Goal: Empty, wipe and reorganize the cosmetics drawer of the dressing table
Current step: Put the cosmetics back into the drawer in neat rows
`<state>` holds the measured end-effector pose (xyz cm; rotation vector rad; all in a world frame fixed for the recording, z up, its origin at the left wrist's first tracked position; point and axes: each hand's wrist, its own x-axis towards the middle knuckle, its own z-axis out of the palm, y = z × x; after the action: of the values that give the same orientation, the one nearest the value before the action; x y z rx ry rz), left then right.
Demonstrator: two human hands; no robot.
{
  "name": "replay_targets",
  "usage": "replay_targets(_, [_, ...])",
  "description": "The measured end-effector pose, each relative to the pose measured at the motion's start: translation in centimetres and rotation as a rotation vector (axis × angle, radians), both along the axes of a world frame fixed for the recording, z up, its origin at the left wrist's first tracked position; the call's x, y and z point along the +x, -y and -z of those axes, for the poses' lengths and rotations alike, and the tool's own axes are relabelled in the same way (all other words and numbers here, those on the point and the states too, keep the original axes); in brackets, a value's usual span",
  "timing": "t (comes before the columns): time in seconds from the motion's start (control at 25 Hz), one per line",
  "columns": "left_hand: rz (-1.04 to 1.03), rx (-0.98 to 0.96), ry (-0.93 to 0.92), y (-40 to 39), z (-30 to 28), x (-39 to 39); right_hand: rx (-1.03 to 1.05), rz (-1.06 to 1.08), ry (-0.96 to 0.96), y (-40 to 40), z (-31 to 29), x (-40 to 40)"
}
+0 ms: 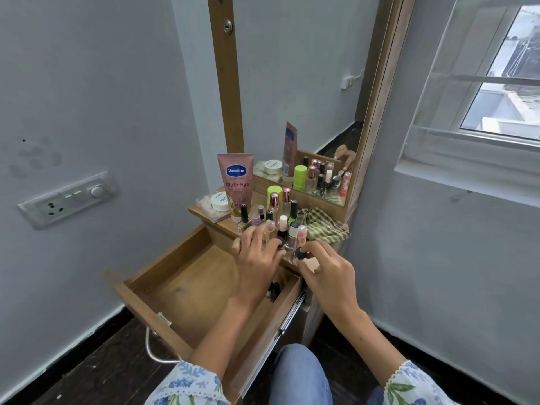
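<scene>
Over the open drawer (187,290), the right hand (327,270) pinches a dark-capped bottle (299,254) at the shelf's (204,213) front edge, while the left hand (257,255) curls around another bottle (270,233) there.

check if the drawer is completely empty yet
No, a few small bottles still lie at the right side of the open drawer, below the left hand.

Soft daylight from window (496,83) at right; wide-angle edge bending; mild blur.
</scene>
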<state>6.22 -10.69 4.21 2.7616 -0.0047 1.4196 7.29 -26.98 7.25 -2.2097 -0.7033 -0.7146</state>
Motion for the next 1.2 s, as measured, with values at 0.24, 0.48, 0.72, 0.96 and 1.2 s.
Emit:
replay_targets(0.24, [0.138,-0.067,0.064,0.6,-0.2,-1.0,0.021,-0.020,-0.032,0.4,-0.3,-0.3])
replay_targets(0.48, [0.281,-0.413,0.061,-0.9,0.6,-4.0,0.074,-0.061,-0.102,0.7,-0.5,-0.3])
replay_targets(0.72, [0.234,-0.714,-0.175,-4.4,1.6,-4.5,0.162,-0.120,-0.193,-0.5,0.6,-0.3])
replay_targets(0.96, [0.241,-0.835,-0.526,-5.3,3.5,-1.1,0.124,-0.138,-0.260,-1.9,2.1,-0.2])
replay_targets(1.2, [0.288,-0.907,-0.594,-5.0,5.0,-0.5,0.066,-0.139,-0.266,-2.5,2.7,-0.1])
